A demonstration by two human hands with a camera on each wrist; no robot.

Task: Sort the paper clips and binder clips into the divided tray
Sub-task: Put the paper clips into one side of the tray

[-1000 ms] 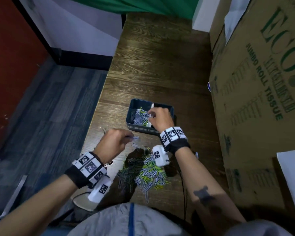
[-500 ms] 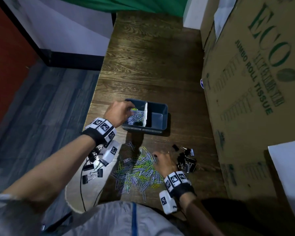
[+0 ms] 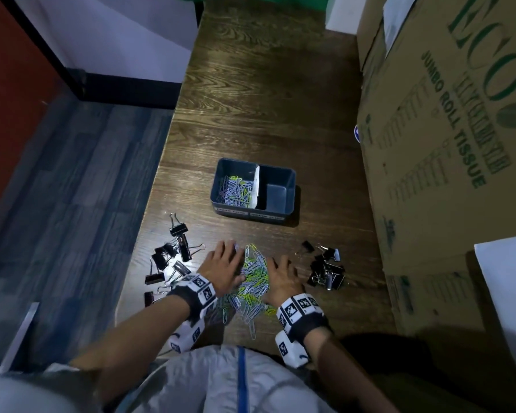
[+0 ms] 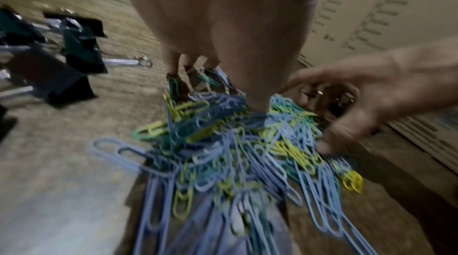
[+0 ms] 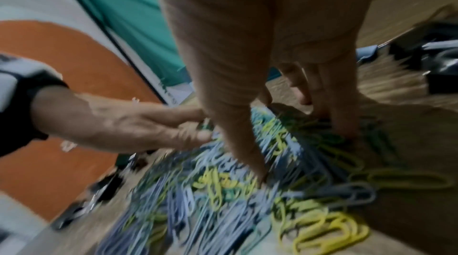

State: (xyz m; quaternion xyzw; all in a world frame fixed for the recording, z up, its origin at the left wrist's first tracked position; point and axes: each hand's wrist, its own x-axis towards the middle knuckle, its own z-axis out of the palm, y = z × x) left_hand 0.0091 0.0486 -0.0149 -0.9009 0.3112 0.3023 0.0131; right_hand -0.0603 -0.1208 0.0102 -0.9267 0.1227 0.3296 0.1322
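Observation:
A dark blue divided tray (image 3: 292, 177) sits mid-table, with a white divider (image 3: 257, 186). Its left compartment holds paper clips (image 3: 235, 189); the right one looks bare. A pile of blue, yellow and green paper clips (image 3: 254, 278) (image 4: 223, 141) (image 5: 223, 190) lies near the table's front edge. My left hand (image 3: 230, 260) (image 4: 210, 83) presses the pile's left side with straight fingers. My right hand (image 3: 280, 271) (image 5: 297, 122) rests on its right side, fingers spread. Black binder clips lie in two groups, left (image 3: 173, 257) and right (image 3: 325, 269) of the pile.
A large cardboard box (image 3: 444, 144) walls the table's right side, with a white sheet (image 3: 507, 293) nearer me. The table's left edge (image 3: 149, 222) drops to a blue-grey floor. Bare wood stretches beyond the tray.
My left hand has left the tray's left compartment and come back down to the pile's left side. My right hand stays at the pile's right side.

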